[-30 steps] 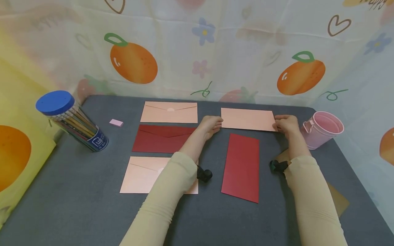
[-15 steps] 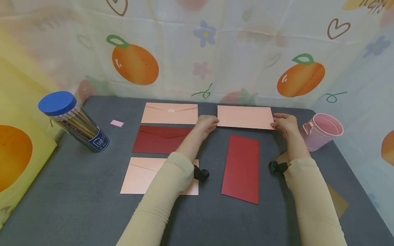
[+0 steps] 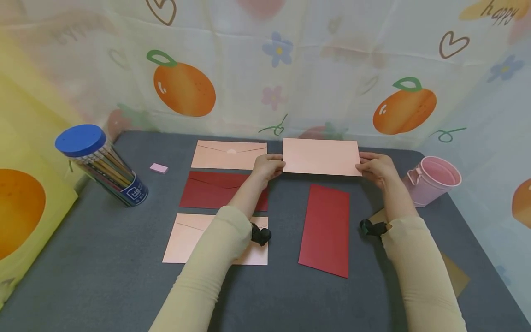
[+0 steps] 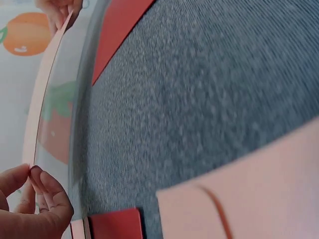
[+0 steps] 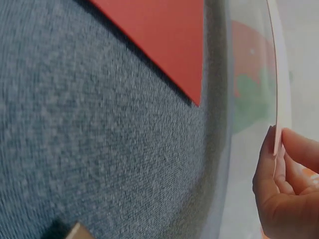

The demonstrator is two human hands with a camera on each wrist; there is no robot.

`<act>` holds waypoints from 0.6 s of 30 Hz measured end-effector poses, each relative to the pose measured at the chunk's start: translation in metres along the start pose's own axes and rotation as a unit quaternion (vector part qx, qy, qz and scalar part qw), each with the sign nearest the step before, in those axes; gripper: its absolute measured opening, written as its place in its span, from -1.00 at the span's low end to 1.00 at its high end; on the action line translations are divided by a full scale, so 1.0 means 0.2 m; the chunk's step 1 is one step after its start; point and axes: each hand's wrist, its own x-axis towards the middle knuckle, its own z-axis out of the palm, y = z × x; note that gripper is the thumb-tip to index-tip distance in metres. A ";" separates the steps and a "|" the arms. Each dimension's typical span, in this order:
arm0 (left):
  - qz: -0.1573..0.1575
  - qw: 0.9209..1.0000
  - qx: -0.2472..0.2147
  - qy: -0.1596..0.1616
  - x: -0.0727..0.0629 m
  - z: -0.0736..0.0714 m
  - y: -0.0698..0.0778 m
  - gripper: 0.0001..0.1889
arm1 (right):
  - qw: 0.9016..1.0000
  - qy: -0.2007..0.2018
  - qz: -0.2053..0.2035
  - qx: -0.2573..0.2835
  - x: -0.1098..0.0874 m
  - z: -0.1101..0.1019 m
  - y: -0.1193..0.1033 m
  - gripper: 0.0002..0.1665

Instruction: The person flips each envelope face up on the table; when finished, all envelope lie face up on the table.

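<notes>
A pale pink envelope (image 3: 321,157), plain side up with no flap showing, is held level above the back of the table. My left hand (image 3: 267,168) pinches its left end between thumb and fingers, as the left wrist view shows from the side. At the opposite end my right hand (image 3: 378,168) pinches the short edge, thumb on one face and fingers on the other in the right wrist view. Below it lies a red envelope (image 3: 324,230), turned lengthwise. To the left, another pink envelope (image 3: 226,154), a dark red envelope (image 3: 215,190) and a front pink envelope (image 3: 186,240) form a column.
A clear jar of pencils with a blue lid (image 3: 80,140) stands at the left, near a small pink eraser (image 3: 159,168). On the right are a pink bucket (image 3: 431,182) and a brown envelope-like sheet (image 3: 454,274), partly under the right forearm. A printed curtain (image 3: 323,69) hangs behind the table.
Both hands have carried the pink envelope left and raised it off the table. The other envelopes have stayed where they were; the head view has shifted slightly.
</notes>
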 end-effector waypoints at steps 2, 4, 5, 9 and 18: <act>0.001 1.000 0.004 0.002 0.00 -0.02 0.00 -0.60 | 1.000 -0.005 0.001 -0.003 0.00 0.01 0.00 -0.19; 0.003 1.000 0.004 0.004 0.00 -0.03 0.01 -0.60 | 1.000 -0.004 0.003 -0.016 0.00 0.02 0.00 -0.22; 0.004 1.000 0.004 0.005 0.00 -0.04 0.01 -0.61 | 1.000 -0.003 0.004 -0.021 0.00 0.02 0.00 -0.24; 0.004 1.000 0.003 0.010 -0.01 -0.06 0.01 -0.63 | 1.000 -0.002 0.015 -0.026 -0.01 0.04 0.00 -0.35; 0.016 1.000 0.008 0.017 -0.02 -0.10 0.03 -0.63 | 0.998 -0.018 0.028 0.044 -0.02 0.07 -0.02 -0.76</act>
